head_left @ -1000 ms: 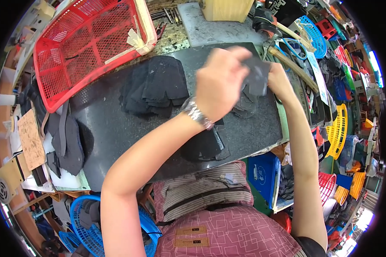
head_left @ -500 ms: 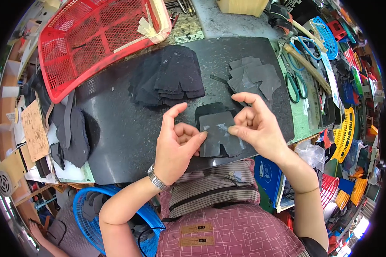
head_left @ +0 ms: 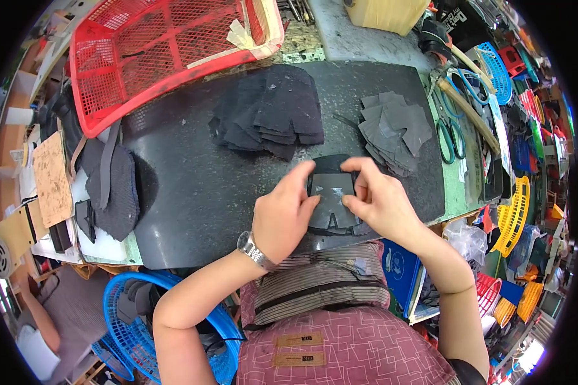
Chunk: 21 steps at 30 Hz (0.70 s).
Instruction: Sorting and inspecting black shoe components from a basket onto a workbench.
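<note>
My left hand (head_left: 281,215) and my right hand (head_left: 377,200) press on a small grey cut piece (head_left: 331,190) laid over a black fabric piece (head_left: 332,218) near the front edge of the black work mat (head_left: 192,192). The fingers of both hands pinch the grey piece's sides. A pile of black fabric pieces (head_left: 270,112) lies farther back in the middle. A smaller pile of grey pieces (head_left: 395,128) sits to the right of it.
A red mesh basket (head_left: 154,45) stands at the back left. Scissors with green handles (head_left: 448,138) lie right of the mat. Dark fabric parts (head_left: 112,186) hang at the mat's left. A blue basket (head_left: 131,321) sits below on the left.
A second ago both hands reached to the grey pile at the back right. They came back to the front and now press a grey piece flat onto the black piece.
</note>
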Available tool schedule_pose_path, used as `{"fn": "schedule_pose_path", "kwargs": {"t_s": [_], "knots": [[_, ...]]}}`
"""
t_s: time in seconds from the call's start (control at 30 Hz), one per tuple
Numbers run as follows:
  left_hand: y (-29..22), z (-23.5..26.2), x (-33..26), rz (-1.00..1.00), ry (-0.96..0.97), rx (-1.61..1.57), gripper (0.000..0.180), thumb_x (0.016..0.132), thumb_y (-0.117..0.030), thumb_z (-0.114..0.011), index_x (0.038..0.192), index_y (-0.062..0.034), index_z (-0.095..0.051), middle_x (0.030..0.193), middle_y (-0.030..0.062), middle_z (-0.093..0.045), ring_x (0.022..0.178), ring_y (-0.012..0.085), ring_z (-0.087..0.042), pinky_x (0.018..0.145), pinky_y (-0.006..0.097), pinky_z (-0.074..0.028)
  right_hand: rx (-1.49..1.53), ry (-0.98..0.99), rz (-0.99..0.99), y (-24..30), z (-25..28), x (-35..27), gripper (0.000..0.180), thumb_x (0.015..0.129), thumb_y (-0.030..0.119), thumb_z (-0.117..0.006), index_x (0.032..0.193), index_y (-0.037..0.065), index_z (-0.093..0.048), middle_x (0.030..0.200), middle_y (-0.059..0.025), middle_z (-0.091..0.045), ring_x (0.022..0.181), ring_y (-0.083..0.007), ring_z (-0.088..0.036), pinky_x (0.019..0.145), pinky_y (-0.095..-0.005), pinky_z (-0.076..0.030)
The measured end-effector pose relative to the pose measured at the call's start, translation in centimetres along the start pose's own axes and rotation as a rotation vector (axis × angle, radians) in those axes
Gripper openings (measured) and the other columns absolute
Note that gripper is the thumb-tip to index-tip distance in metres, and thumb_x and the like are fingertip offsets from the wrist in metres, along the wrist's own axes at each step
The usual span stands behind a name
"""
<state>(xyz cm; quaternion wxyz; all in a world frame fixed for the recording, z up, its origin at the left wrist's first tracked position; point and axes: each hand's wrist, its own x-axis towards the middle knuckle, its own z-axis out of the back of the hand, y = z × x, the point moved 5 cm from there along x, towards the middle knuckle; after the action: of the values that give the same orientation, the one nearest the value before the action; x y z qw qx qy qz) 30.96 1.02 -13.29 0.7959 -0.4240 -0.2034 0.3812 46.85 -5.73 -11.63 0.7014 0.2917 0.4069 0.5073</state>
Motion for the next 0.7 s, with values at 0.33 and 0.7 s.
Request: {"fn": "schedule_pose_path", "kwargs": {"t_s": [0.33,0.7], "knots": [[-2.9,-6.2,-7.2,-0.898,-0.041,0.471,0.042,0.084,-0.021,-0.049,0.125,-0.0103,-0.051,0.129,0.0158,-0.053,0.120,0.0286,-0.051,0.104,0.043,-0.037,-0.395,0.243,0.315,2.0,-1.1,2.5,0.013,0.082,0.008,-0.057,0.088,-0.002,-0.061,0.081,-0.0206,-0.061,0.078,-0.0410,-0.059,0.070,-0.0439,-0.049],[12.2,28.9,-10.0,-0.139,-0.624,1.203,0.063,0.062,0.009,-0.049,0.123,-0.0044,-0.054,0.130,0.0212,-0.049,0.128,0.0368,-0.041,0.105,0.049,-0.033,0.323,0.081,-0.025,0.4,2.5,0.0,0.015,0.088,0.006,-0.058,0.099,-0.001,-0.062,0.085,-0.0037,-0.063,0.079,-0.0090,-0.059,0.069,-0.0237,-0.049]]}}
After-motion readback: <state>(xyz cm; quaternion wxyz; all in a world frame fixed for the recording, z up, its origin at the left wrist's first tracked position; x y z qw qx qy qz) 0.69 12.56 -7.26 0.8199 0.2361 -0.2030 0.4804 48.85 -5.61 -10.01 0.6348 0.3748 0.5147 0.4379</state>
